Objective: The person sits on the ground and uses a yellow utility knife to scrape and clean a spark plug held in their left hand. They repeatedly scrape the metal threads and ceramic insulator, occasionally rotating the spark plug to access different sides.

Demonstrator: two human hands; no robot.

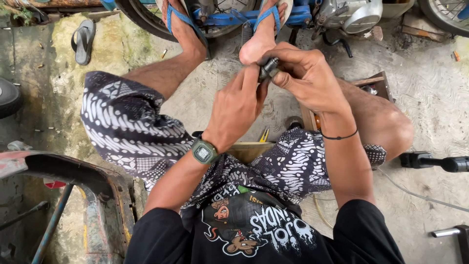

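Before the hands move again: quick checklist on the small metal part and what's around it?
1. Small metal part held by both hands: ok, left hand and right hand both pinch it.
2. Part in clear view: not ok, fingers cover most of it.
3. Part's condition: cannot tell.
4. Something under the hands if it drops: not ok, only concrete floor between the knees.
5. Wooden box within reach: ok, beside the right leg.
6. Feet planted: ok, both in blue sandals.
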